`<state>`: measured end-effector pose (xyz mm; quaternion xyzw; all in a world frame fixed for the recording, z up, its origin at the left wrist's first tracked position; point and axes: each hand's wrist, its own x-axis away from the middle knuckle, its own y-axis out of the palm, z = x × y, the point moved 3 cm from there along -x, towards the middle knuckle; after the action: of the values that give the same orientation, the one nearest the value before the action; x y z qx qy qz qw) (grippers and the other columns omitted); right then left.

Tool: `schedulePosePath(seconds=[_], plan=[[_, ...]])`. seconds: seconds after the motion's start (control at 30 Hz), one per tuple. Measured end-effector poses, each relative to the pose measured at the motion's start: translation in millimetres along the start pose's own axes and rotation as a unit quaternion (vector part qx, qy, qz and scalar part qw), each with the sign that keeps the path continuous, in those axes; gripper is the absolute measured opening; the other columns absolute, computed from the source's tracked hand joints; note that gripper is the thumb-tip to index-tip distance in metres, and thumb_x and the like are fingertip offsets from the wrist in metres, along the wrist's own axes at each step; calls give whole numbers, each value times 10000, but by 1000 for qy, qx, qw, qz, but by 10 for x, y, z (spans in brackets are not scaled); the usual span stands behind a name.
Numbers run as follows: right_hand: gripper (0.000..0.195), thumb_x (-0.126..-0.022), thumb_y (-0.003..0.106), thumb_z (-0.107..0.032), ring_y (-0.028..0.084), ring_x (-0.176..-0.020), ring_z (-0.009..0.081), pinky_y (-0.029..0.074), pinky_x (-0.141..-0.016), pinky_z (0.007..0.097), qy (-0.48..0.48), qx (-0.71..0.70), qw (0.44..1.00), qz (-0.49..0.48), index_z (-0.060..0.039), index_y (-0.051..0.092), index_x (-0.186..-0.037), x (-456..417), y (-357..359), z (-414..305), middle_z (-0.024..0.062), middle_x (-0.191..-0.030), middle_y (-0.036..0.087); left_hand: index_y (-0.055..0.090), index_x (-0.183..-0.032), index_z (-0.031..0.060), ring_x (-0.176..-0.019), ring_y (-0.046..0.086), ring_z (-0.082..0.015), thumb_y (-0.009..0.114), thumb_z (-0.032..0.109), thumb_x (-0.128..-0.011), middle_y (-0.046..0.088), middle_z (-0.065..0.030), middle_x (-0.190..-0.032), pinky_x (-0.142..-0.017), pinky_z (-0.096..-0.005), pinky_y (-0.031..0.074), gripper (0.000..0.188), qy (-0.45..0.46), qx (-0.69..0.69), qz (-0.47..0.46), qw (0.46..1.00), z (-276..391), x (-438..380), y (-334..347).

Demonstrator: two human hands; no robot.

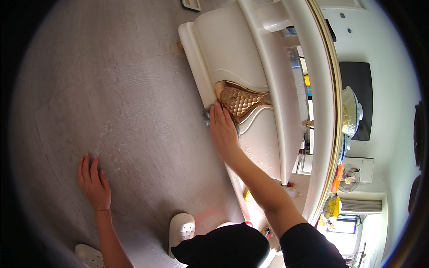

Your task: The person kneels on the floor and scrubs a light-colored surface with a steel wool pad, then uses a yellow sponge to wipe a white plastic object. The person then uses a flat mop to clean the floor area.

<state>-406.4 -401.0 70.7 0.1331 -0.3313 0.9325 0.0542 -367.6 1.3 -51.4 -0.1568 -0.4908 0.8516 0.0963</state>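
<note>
My right hand [224, 129] lies flat over a dark grey cloth [207, 115], pressing it to the base of a white furniture panel [231, 43]. The cloth is mostly hidden beneath the palm, so its exact kind is unclear. Just beyond my fingertips is a gold scale-patterned ornament [242, 102] set into the panel. Water droplets dot the white surface near my forearm. Over the grey floor [150, 140], my left hand [95, 187] is empty with its fingers apart; I cannot tell whether it touches the floor. Wet, whitish streaks cover the floor between both hands.
White clogs [182, 227] are on my feet. Above the panel runs a white tabletop with a gold-trimmed edge [330, 53], bearing a plastic-covered bowl [349, 112]. A standing fan [349, 179] and a dark television [363, 100] are farther off. A plastic bottle [291, 191] sits under the table.
</note>
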Motion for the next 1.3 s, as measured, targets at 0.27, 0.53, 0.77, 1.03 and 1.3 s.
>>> schedulePosePath(seconds=[0.27,0.53,0.77,1.03,1.3], plan=[[537,-884,568,-139,365,-1420,328,249,-1196,418,54,26,997,41,105,522,-1359,-1330,-276,302,209,-1384,557,587,-1291,82,-1359,435,-337,557,49,-941,502,-94,-1456,-1107,-504,362,353,-8,5,4,1000,167,-100,-26],[259,-805,593,-47,537,-1159,251,417,-979,420,91,-191,952,220,-19,678,-1048,-402,-1121,895,65,-1103,610,590,-1281,81,-1361,431,-342,557,56,-938,508,-98,-1447,-1118,-504,343,345,-31,5,14,999,46,-15,25],[383,-815,585,-37,574,-1174,248,422,-1060,392,83,-105,974,183,26,640,-1188,182,-965,1188,100,-1218,649,600,-1265,67,-1363,429,-350,549,58,-930,511,-107,-1442,-1112,-499,349,339,-23,40,10,999,41,-32,17],[408,-837,544,-43,568,-1183,290,435,-1044,406,31,-108,981,158,43,610,-1231,-580,-575,941,126,-1285,629,607,-1255,69,-1357,440,-343,560,57,-929,520,-99,-1437,-1106,-500,358,329,-26,15,14,999,130,-88,-27],[424,-821,566,-24,561,-1182,295,439,-1030,413,-3,-90,985,146,33,621,-1237,-194,-825,1212,125,-1296,626,604,-1251,85,-1359,440,-325,569,57,-929,527,-86,-1432,-1118,-485,348,325,-39,23,30,999,72,-20,-26]])
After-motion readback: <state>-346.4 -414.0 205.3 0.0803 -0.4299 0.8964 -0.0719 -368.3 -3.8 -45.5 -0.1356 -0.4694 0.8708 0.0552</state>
